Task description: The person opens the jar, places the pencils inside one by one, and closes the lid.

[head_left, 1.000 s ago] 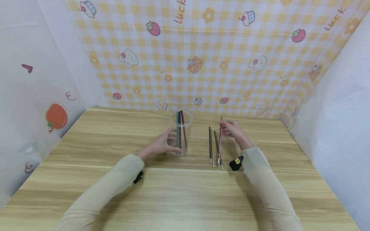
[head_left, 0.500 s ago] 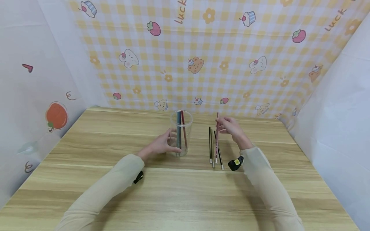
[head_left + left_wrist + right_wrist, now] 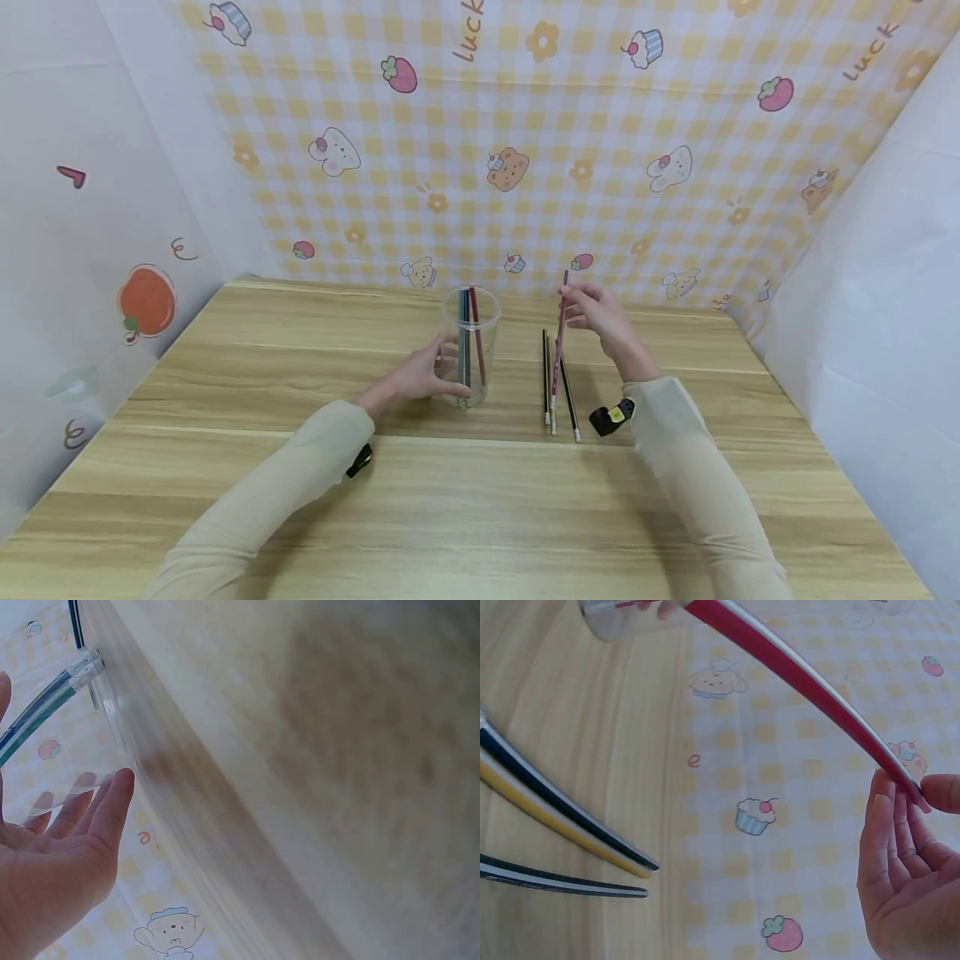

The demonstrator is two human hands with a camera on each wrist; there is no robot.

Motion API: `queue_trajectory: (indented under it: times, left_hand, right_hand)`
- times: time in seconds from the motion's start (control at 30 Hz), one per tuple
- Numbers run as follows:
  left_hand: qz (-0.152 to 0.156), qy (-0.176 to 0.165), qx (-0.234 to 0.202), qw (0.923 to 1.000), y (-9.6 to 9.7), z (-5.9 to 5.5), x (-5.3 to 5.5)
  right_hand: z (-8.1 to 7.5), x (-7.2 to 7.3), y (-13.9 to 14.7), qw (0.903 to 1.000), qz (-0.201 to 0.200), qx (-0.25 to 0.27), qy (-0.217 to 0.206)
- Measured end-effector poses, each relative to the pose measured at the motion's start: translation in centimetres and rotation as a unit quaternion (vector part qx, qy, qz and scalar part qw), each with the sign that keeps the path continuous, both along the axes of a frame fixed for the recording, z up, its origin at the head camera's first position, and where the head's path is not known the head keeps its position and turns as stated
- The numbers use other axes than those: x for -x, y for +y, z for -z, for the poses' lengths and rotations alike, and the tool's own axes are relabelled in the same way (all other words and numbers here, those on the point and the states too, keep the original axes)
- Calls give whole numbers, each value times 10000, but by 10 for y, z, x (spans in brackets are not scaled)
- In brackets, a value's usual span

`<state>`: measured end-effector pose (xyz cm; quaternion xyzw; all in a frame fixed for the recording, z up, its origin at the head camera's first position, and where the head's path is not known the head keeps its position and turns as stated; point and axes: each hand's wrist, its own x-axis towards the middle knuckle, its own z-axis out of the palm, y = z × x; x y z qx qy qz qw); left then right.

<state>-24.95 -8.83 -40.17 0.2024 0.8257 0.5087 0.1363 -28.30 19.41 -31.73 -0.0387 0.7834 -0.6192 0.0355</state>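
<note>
A clear plastic cup [image 3: 489,350] stands upright on the table, held by my left hand [image 3: 416,375] with the thumb in front and the fingers on the far side. Several pencils [image 3: 463,342], blue, dark and red, lean inside it. To its right, my right hand [image 3: 606,323] pinches a red pencil [image 3: 561,337] near its upper end, white-tipped end down. In the right wrist view that red pencil [image 3: 795,675] slants from thumb and fingertips toward the cup. Below it lie a black pencil [image 3: 545,375], a yellow-gold pencil [image 3: 562,829] and another black pencil [image 3: 572,400].
The wood-grain table [image 3: 480,517] extends around both arms. Behind it hangs a yellow checked cloth [image 3: 420,167] with cartoon prints. White sheets close off the left side [image 3: 45,250] and the right side [image 3: 877,275].
My right hand has lifted the red pencil off the other pencils, moving up and slightly left. The left hand and the cup have stayed in place.
</note>
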Motion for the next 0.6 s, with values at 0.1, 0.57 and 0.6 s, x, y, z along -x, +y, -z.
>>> queue_trajectory:
  times: [0.1,0.57,0.6]
  left_hand:
    - [-4,-8,7,10000,0,0,0]
    - [60,-106,-138,9998,0,-1,1]
    - [49,-81,-117,9999,0,0,1]
  right_hand:
    - [-7,0,-1,9999,38,130,31]
    - [-40,-6,-10,9950,173,885,428]
    - [-42,-7,-10,9942,193,959,451]
